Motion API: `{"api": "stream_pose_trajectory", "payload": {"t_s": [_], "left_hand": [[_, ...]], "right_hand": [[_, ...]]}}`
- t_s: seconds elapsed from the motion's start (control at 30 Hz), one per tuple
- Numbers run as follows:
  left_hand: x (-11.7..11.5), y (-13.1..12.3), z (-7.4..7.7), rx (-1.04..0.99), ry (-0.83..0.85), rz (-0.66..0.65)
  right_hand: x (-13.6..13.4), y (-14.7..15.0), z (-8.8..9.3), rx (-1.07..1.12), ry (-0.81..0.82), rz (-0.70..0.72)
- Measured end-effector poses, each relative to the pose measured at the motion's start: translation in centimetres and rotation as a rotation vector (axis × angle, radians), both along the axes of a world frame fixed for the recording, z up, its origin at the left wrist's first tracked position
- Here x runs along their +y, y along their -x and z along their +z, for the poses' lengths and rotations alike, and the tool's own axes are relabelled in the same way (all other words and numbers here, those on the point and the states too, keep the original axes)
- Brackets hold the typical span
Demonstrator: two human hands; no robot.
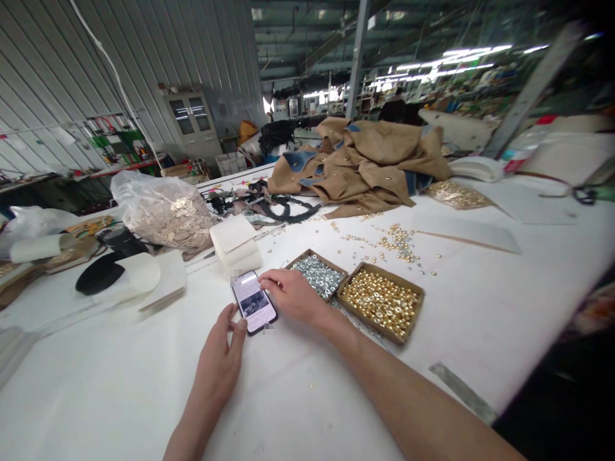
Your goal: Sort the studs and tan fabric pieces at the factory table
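Note:
A smartphone (254, 302) with a lit screen lies low on the white work table (144, 390). My left hand (221, 362) holds its lower left edge, and my right hand (291, 298) curls over its upper right corner. Just past my right hand stand a shallow cardboard tray of silver metal rings (318, 275) and a larger one of gold studs (382, 302). Loose gold studs (394, 242) lie scattered beyond the trays. The phone's screen content is too small to read.
A heap of tan suede garment pieces with blue patches (360, 168) lies at the far side of the table. To the left are a clear plastic bag of small metal parts (163, 211) and a white padded stack (235, 243). A metal ruler (464, 392) lies near the right edge.

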State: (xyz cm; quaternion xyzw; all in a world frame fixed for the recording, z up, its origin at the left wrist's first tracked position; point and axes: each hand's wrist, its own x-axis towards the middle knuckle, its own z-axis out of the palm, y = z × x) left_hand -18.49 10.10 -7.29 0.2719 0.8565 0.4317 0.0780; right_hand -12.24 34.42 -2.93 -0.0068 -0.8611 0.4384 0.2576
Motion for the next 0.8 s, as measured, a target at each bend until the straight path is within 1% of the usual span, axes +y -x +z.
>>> {"api": "stream_pose_trajectory", "payload": {"t_s": [0.57,0.8], "left_hand": [[-0.01,-0.25,0.54,0.007,0.019,0.020],[0.06,-0.24,0.63,0.010,-0.006,0.011]], "right_hand": [[-0.03,-0.08,0.19,-0.045,-0.101,0.052],[-0.24,0.05,-0.04,-0.081,-0.189,0.070]]}}
